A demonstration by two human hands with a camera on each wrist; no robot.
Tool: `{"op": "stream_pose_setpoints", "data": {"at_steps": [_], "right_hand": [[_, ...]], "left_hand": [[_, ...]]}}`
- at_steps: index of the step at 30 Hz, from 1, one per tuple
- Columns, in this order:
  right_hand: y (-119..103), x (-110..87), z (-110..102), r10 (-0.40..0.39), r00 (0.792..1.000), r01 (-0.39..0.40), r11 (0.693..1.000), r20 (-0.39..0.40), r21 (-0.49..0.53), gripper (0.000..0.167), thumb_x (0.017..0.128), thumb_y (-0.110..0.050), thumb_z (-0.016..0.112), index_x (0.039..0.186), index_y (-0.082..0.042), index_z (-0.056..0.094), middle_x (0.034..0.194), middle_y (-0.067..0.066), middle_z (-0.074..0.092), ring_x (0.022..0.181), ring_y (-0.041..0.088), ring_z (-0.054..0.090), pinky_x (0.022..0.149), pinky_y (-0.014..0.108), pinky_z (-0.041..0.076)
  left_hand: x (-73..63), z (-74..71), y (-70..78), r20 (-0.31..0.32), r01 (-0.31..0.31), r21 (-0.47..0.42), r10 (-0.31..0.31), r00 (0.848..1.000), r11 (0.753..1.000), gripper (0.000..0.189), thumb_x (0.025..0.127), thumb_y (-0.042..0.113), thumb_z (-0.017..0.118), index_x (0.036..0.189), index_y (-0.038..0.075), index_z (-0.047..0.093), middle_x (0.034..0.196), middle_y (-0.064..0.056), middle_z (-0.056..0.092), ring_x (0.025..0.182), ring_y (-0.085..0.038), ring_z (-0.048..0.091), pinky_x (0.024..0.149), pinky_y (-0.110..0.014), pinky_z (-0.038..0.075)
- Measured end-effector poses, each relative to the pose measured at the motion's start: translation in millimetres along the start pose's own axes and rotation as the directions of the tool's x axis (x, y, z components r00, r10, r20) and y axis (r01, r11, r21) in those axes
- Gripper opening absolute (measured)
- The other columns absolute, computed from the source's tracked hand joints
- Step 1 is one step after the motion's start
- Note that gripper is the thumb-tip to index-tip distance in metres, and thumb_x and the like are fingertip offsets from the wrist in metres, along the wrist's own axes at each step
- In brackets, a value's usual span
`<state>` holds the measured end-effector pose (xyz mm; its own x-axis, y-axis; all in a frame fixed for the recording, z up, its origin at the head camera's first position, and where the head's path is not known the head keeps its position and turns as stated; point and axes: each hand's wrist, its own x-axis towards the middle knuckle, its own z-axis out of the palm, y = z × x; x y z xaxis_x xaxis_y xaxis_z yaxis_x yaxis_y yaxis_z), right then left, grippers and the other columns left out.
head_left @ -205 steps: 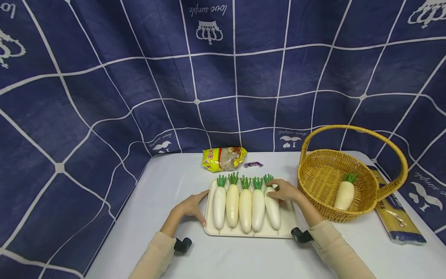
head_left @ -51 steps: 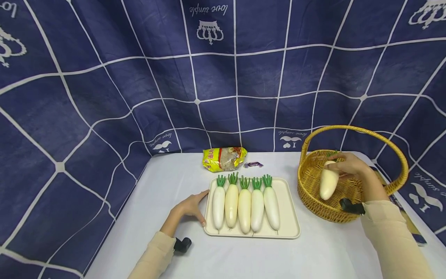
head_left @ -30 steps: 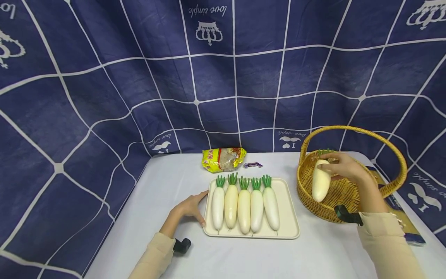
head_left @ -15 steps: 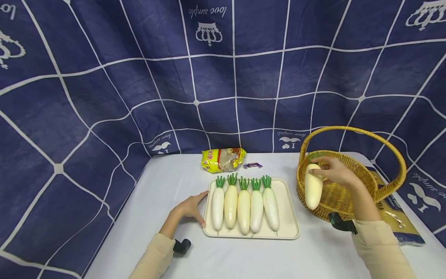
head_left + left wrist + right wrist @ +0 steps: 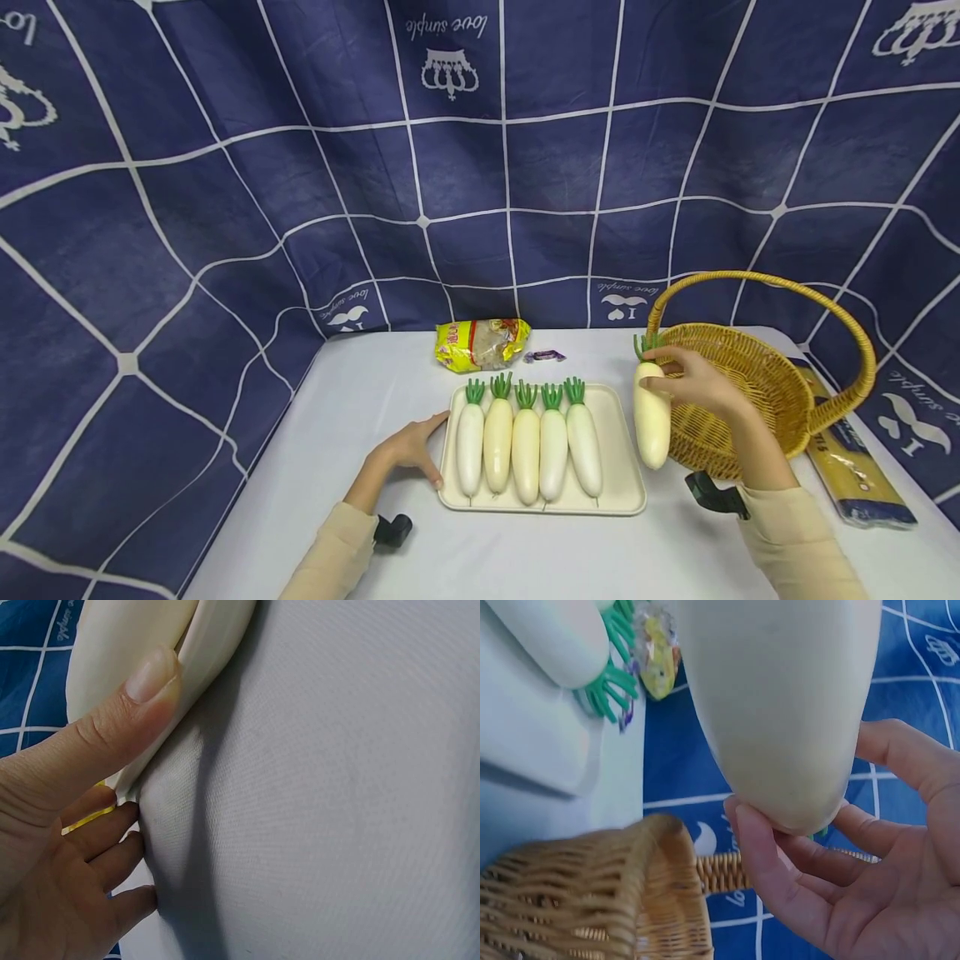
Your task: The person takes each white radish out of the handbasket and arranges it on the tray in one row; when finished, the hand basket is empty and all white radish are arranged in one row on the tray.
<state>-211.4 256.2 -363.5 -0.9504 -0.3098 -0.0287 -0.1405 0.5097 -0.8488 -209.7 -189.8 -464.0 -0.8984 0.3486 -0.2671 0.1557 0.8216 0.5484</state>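
My right hand point(image 5: 693, 382) grips a white radish point(image 5: 652, 421) near its green top, between the tray and the basket. In the right wrist view, thumb and fingers close round the radish's leafy end point(image 5: 787, 750). Several white radishes point(image 5: 526, 454) lie side by side on a cream tray point(image 5: 622, 467), green tops pointing to the back. My left hand point(image 5: 408, 446) rests against the tray's left edge, thumb and fingers spread along it. In the left wrist view its thumb point(image 5: 142, 690) touches the tray's rim.
A wicker basket point(image 5: 720, 433) with a tall arched handle point(image 5: 765, 279) stands on the right, partly hidden by my right arm. Beside it lies a gold and blue packet point(image 5: 862, 479). Behind the tray are a yellow food bag point(image 5: 482, 343) and a small purple-wrapped candy point(image 5: 544, 356).
My right hand has released the rightmost tray radish, then picked the radish from the basket and carried it left past the rim, toward the tray. My left hand stays put.
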Motion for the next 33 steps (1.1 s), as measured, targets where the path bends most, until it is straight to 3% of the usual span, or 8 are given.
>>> {"op": "stream_pose_setpoints", "data": {"at_steps": [8, 19, 24, 28, 33], "right_hand": [[-3.1, 5.6, 12.6, -0.037, 0.999, 0.037, 0.999, 0.035, 0.011, 0.053, 0.085, -0.012, 0.064, 0.129, 0.012, 0.044, 0.106, 0.027, 0.055, 0.087, 0.025, 0.057, 0.061, 0.035, 0.057], [-4.1, 20.4, 40.8, -0.093, 0.994, 0.098, 0.990, 0.054, -0.098, 0.051, 0.085, -0.011, 0.062, 0.127, 0.012, 0.045, 0.109, 0.029, 0.055, 0.096, 0.037, 0.056, 0.070, 0.034, 0.053], [-0.6, 24.4, 51.6, -0.107, 0.992, 0.113, 0.988, 0.062, -0.106, 0.051, 0.086, -0.009, 0.060, 0.128, 0.013, 0.043, 0.107, 0.029, 0.053, 0.092, 0.034, 0.056, 0.070, 0.034, 0.051], [5.6, 27.0, 58.2, -0.093, 0.994, 0.100, 0.985, 0.053, -0.138, 0.050, 0.086, -0.009, 0.059, 0.128, 0.013, 0.043, 0.105, 0.027, 0.054, 0.090, 0.032, 0.055, 0.071, 0.034, 0.050], [14.6, 30.9, 66.0, -0.052, 0.998, 0.058, 0.983, 0.037, -0.177, 0.049, 0.086, -0.008, 0.058, 0.128, 0.013, 0.044, 0.110, 0.030, 0.055, 0.096, 0.035, 0.055, 0.082, 0.044, 0.051]], "left_hand": [[-1.3, -1.4, 1.5, 0.003, -0.004, -0.004, 0.004, 1.000, 1.000, 0.120, 0.043, 0.022, 0.094, 0.145, 0.003, 0.034, 0.143, -0.021, 0.041, 0.132, -0.039, 0.038, 0.109, -0.053, 0.031], [-1.7, -1.8, 1.9, 0.004, -0.001, 0.008, 0.001, 1.000, 1.000, 0.120, 0.043, 0.021, 0.094, 0.145, 0.003, 0.033, 0.143, -0.022, 0.042, 0.131, -0.040, 0.038, 0.108, -0.053, 0.031], [-2.0, -1.4, 3.0, 0.002, 0.014, 0.007, -0.014, 1.000, 1.000, 0.120, 0.043, 0.023, 0.094, 0.145, 0.004, 0.034, 0.142, -0.022, 0.042, 0.131, -0.041, 0.038, 0.107, -0.055, 0.031], [-1.9, -0.9, 3.3, 0.005, 0.009, 0.001, -0.009, 1.000, 1.000, 0.120, 0.043, 0.022, 0.094, 0.145, 0.003, 0.034, 0.143, -0.022, 0.041, 0.132, -0.040, 0.037, 0.108, -0.054, 0.031], [-2.0, -0.8, 3.2, 0.006, 0.012, 0.001, -0.012, 1.000, 1.000, 0.120, 0.043, 0.022, 0.094, 0.145, 0.004, 0.034, 0.143, -0.021, 0.041, 0.132, -0.040, 0.037, 0.108, -0.054, 0.031]]}}
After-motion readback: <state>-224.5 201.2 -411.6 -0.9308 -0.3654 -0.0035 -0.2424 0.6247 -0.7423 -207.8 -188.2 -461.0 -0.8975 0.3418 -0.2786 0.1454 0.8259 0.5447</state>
